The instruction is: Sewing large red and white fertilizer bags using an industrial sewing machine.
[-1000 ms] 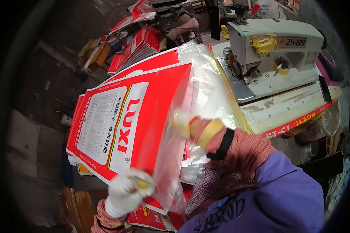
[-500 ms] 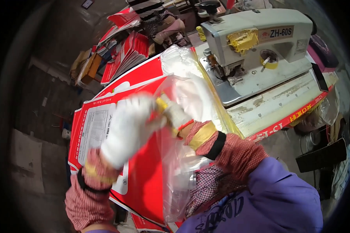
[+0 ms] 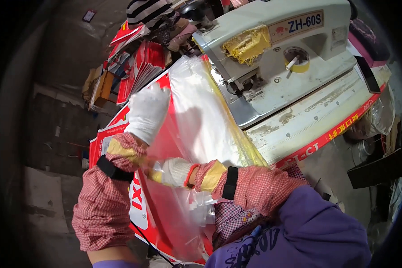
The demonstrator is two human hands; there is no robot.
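Observation:
My left hand (image 3: 147, 114), in a white knit glove, is closed at the upper part of a clear plastic bag (image 3: 183, 223). The thin bag stretches from there down toward my lap, over a red and white printed sack (image 3: 117, 130). Lower and to the right, my gloved right hand (image 3: 173, 172) reaches leftward against the same clear plastic. Film and blur cover its yellow-wrapped fingertips, so their grip is unclear. Beside my hands, a flat pile of clear plastic bags (image 3: 214, 120) lies next to the machine, with yellowish edges along its right side.
A large pale sewing machine (image 3: 272, 58) stands on the table at the right, with a roll of yellow tape (image 3: 303, 67) on it. Folded red sacks (image 3: 145, 62) are stacked at the far left. Behind them is another person in a striped top (image 3: 147, 12).
My right hand has moved down and left, away from my left hand. My left hand has risen slightly. The clear plastic now spreads further left over the red sack, and the view has shifted.

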